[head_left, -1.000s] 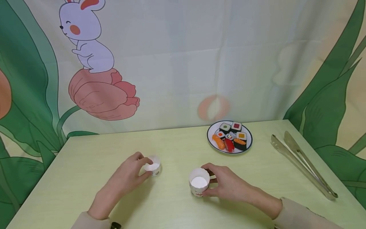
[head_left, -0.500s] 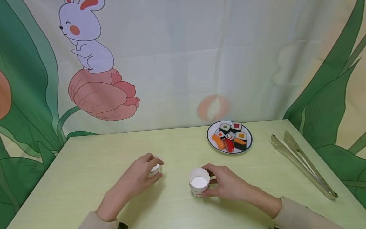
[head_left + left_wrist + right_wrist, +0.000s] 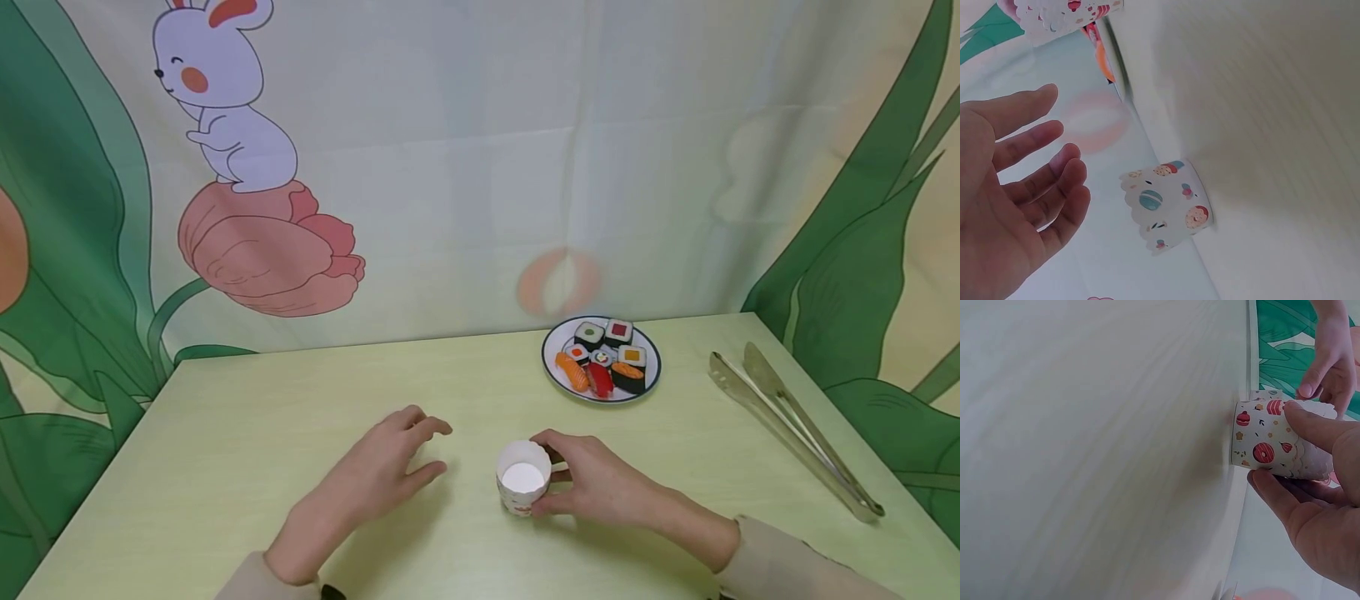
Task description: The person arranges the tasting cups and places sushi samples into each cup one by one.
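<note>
My right hand (image 3: 592, 483) grips a white paper baking cup (image 3: 522, 477) by its side, thumb near me and fingers at the back. In the right wrist view this cup (image 3: 1272, 437) has red cake prints and a scalloped rim, and its base is right at the table. My left hand (image 3: 386, 462) hangs over the table to the left with fingers apart and nothing between them. A second paper cup (image 3: 1169, 205), printed in teal and red, stands upright beyond that hand in the left wrist view. In the head view the hand hides it.
At the back of the pale yellow table (image 3: 247, 417) lies a blue-rimmed plate (image 3: 551, 385) with several sushi pieces (image 3: 600, 377). Metal tongs (image 3: 802, 442) lie spread along the right side. A printed cloth (image 3: 450, 167) hangs right behind the table.
My left hand has let go of the second cup and moved right, its fingers opening; the cup has passed out of sight behind it. The right hand and its cup stay in place.
</note>
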Demonstrator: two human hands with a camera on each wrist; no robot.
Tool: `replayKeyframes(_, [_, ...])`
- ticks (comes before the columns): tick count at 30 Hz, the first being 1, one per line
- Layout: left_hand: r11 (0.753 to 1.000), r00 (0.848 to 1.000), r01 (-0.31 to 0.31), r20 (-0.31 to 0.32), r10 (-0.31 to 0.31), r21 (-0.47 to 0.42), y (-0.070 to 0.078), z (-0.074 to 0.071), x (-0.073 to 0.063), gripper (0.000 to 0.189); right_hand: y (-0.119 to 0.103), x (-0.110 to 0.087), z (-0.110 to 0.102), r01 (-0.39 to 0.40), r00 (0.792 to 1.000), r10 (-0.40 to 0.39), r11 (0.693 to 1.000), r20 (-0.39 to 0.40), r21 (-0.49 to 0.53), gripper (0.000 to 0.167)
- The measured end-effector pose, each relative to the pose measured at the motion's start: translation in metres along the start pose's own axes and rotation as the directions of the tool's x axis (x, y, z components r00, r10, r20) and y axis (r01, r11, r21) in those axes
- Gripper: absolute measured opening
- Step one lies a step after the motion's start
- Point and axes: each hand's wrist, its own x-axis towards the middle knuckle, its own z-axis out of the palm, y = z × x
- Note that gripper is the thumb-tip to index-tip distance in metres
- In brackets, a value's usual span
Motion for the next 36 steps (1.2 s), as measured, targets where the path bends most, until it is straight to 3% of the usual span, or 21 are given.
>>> replayKeyframes(7, [1.0,0.999,-0.029,0.02,0.029,-0.013,0.009,-0.001,0.002,0.037,0.0,-0.001,0.0,0.003,1.0,-0.003,1.0,-0.003,-0.001,0.062])
replayKeyframes(19, [0.986,0.987,-0.15,0.053,0.154,-0.076,0.015,0.002,0.007,0.037,0.0,-0.002,-0.001,0.0,1.0,0.0,1.0,-0.008,-0.01,0.061])
replayKeyframes(29, [0.963,0.964,-0.241,0.079,0.252,-0.123,0.023,0.007,0.012,0.033,-0.001,-0.003,-0.003,0.006,1.0,-0.006,1.0,0.0,-0.004,0.06])
replayKeyframes(36, [0.953,0.952,-0.289,0.082,0.296,-0.088,0.027,0.013,0.016,0.031,-0.001,-0.004,-0.003,0.006,1.0,-0.006,1.0,0.002,-0.001,0.06])
